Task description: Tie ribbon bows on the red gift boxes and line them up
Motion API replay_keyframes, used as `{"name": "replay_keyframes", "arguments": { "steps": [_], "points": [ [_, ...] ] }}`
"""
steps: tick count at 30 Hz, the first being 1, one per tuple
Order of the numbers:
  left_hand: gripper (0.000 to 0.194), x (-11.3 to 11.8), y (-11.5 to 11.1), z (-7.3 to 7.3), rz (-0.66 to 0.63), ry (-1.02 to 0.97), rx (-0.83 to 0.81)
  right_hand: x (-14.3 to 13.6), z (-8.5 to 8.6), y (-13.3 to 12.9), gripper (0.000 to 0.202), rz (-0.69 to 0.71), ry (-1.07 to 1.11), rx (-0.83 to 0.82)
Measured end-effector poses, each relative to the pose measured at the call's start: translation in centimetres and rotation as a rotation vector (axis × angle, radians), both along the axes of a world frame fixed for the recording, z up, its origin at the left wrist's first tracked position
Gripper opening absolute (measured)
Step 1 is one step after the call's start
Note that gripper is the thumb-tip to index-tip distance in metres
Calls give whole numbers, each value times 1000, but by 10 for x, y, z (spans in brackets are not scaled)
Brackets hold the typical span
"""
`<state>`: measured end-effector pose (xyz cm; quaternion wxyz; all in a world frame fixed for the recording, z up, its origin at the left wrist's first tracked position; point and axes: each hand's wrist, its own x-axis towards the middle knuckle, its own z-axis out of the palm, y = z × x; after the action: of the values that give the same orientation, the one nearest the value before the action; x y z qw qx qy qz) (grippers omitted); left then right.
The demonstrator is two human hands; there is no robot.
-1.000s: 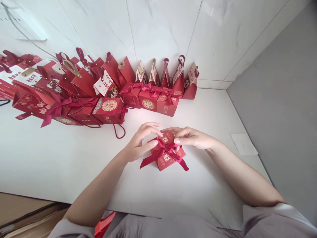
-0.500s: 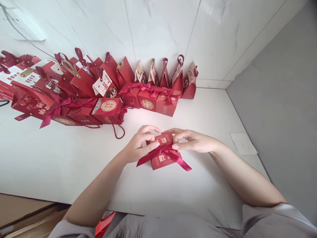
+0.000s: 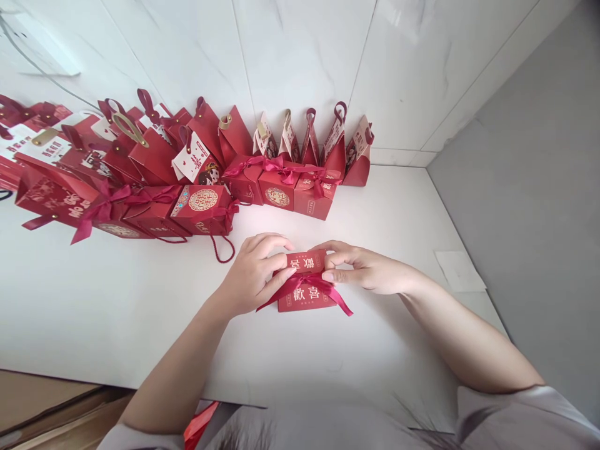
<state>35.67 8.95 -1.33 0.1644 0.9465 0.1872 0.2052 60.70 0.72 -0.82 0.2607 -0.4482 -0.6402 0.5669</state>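
A small red gift box with white Chinese characters on its sloping faces sits on the white table in front of me. Around it runs a crimson satin ribbon, tied in a bow at the middle with its tails hanging to both sides. My left hand is at the box's left side, fingers curved over the back and thumb on the ribbon near the knot. On the right, my right hand grips the ribbon between thumb and bent fingers at the box's edge. Parts of the bow are hidden by my fingers.
Behind the box stand several red gift boxes with ribbons and several handled gift bags along the marbled wall. A white paper sheet lies at the table's right edge. Cardboard shows at lower left.
The gift box has turned a little, so its front face now sits squarer to me. My left hand has shifted slightly left; my right hand stays at the ribbon.
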Motion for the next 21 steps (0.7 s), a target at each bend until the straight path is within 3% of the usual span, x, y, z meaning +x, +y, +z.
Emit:
{"name": "replay_keyframes", "arguments": {
  "steps": [11,13,18,21],
  "points": [
    [22,-1,2,4,34,16,-35,0,0,0,31,-16,-21,7],
    [24,-2,4,4,32,29,-147,0,0,1,30,-14,-14,5],
    [31,-4,12,-5,-100,-66,-697,-1,-4,3,29,-9,55,-35],
    [30,-5,16,-12,-147,-178,-818,0,-6,5,29,-9,104,-51]
  ]
}}
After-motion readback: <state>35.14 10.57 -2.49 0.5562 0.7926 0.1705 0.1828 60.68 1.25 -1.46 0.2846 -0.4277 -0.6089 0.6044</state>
